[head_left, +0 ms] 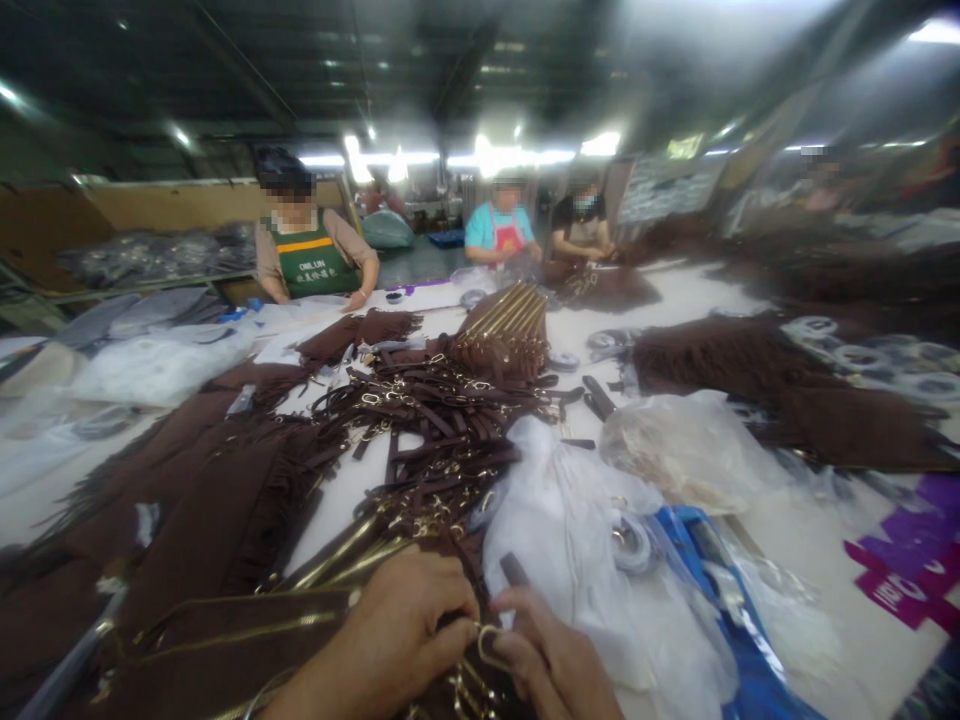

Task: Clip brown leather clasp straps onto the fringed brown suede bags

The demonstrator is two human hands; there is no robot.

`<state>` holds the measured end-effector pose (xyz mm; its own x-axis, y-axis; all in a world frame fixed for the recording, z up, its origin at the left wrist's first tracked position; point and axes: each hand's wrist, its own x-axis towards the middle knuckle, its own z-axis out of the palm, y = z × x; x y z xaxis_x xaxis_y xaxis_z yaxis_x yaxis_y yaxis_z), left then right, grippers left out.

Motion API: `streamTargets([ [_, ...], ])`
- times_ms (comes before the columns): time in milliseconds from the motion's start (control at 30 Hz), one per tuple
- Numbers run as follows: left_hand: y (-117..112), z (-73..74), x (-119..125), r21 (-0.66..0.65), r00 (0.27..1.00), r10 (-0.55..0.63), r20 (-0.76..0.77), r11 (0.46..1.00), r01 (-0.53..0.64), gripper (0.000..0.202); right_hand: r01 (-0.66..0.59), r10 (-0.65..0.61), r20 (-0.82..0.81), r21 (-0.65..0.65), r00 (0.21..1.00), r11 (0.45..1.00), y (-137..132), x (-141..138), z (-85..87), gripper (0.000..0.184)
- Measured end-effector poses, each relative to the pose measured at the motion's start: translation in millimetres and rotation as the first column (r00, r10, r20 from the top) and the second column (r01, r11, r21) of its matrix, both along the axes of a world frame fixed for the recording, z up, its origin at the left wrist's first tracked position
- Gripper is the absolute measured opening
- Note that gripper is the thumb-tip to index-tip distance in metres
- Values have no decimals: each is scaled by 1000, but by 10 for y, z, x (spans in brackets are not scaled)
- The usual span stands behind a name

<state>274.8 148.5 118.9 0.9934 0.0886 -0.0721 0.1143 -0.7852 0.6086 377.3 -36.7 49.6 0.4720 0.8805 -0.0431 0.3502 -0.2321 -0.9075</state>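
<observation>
L hand (416,612) & R hand (546,655) are pinching a gold clasp (483,648) b/w them, just this side of wht bag (551,530). Brn straps (442,415) are lying beyond bag, to its L.

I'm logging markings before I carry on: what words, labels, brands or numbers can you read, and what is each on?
"OMLUN": on the green apron of the person across the table; the smaller characters under it are too blurred to read surely.
White lettering on the purple and magenta piece at the right: turned and partial, not surely readable.
No number is readable.
</observation>
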Motion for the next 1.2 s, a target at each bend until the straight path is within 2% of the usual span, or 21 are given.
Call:
streamTargets([
  [67,-2,11,-5,5,1000,-7,0,1000,7,12,5,-7,-82,-28,997,1000,32,12,42,29],
  [200,-1,25,-11,25,1000,-14,-11,1000,14,11,-74,78,-129,34,989,997,100,76,69,28],
  [333,5,24,-11,28,1000,-25,-14,999,25,11,-116,120,-241,31,963,993,147,134,97,18],
  [467,30,42,-8,-3,998,-52,-22,999,52,11,-120,122,-387,28,914,992,208,151,109,13],
  [633,63,32,0,-68,999,-41,-17,997,40,11,-129,136,-425,46,895,991,247,187,142,11],
  [767,46,-23,3,-56,999,-32,-17,998,31,10,-191,187,-235,6,954,982,153,209,224,8],
  [833,32,-39,6,-36,1000,-23,-19,999,22,10,-248,247,-82,-8,966,969,88,209,215,17],
  [900,23,-40,11,-24,1000,-8,-23,1000,8,10,-296,290,129,23,948,955,46,204,154,16],
  [967,20,-32,16,-27,1000,9,-25,1000,-9,9,-308,245,421,88,873,947,38,198,76,11],
  [1033,22,-26,17,-34,999,20,-33,999,-21,9,-322,168,652,124,740,939,53,195,30,22],
  [1133,25,-36,9,-34,999,30,-40,999,-31,9,-342,90,815,138,572,929,80,195,49,28],
  [1200,24,-45,4,-35,999,26,-37,999,-27,9,-336,57,837,155,544,929,87,188,73,28],
])
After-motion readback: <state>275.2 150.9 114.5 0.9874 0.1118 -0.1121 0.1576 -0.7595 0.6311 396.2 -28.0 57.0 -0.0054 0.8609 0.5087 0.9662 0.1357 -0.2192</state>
